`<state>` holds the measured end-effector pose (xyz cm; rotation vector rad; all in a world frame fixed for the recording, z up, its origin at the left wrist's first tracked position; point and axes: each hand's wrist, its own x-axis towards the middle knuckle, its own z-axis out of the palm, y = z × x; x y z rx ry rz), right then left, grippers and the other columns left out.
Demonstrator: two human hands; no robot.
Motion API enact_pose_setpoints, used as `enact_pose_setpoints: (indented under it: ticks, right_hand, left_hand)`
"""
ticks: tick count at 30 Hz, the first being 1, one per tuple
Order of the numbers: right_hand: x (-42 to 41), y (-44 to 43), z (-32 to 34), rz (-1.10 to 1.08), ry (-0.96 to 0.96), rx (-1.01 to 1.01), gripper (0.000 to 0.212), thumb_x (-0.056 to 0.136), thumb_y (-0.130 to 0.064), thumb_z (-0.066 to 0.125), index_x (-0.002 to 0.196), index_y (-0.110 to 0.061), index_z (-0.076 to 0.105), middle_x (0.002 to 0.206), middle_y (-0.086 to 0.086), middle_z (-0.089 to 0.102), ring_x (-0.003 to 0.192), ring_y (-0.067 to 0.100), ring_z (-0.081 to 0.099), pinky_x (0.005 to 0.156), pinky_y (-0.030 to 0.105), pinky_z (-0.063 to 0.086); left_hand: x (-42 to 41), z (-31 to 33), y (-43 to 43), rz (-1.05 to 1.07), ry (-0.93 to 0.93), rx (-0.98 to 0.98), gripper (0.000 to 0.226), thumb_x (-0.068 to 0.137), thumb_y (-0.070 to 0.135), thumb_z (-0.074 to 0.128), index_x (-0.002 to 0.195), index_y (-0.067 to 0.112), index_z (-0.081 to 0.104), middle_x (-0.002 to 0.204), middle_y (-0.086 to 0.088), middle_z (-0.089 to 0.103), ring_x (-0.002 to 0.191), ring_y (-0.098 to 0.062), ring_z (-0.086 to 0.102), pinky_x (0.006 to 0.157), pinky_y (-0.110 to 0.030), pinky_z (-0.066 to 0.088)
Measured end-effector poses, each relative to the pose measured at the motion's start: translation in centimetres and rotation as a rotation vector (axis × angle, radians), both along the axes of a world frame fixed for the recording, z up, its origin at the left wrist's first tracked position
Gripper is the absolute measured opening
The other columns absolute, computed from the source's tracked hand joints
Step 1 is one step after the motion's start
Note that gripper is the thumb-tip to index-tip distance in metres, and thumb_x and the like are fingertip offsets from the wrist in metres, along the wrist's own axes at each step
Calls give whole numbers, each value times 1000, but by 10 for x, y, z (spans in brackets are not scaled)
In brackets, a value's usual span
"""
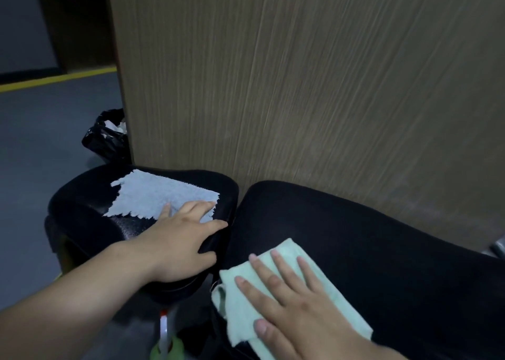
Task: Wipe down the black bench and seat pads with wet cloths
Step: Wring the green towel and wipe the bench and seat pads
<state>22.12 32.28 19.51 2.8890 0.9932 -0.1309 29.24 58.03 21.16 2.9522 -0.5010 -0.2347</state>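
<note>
A small black seat pad (82,204) sits at the left, with a larger black bench pad (382,245) beside it on the right. A ragged light-blue cloth (153,195) lies flat on the seat pad. My left hand (180,239) rests on that pad with its fingers spread, fingertips pressing the near edge of the blue cloth. A folded pale-green cloth (273,299) lies on the near left end of the bench pad. My right hand (289,305) presses flat on top of it, fingers apart.
A tall wood-grain panel (300,86) stands directly behind both pads. A black rubbish bag (106,138) with white paper sits on the grey floor at the panel's left corner. A yellow floor line (54,79) runs further back. A spray bottle top (164,329) shows below the pads.
</note>
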Motion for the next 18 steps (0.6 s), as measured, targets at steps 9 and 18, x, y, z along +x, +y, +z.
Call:
enact_pose_setpoints:
  ticks: [9,18]
  right_hand:
    - [83,22,14,1,135,521,75,90,-61,54,153,-27,30,161,-18,20,146,-8,5,122,29,-2]
    - [209,23,7,-160,6,415,71,88,-69,43,143,-24,49,150,-8,45,143,11,32,119,36,19]
  left_hand:
    - [-5,4,-15,116,-192,-99,88,74,62,-3,154,35,20,161,9,17,151,-11,-5,122,-53,1]
    - [7,7,-61,111,-334,-224,71,83,61,23,139,24,48,141,4,46,136,-17,38,112,-35,28]
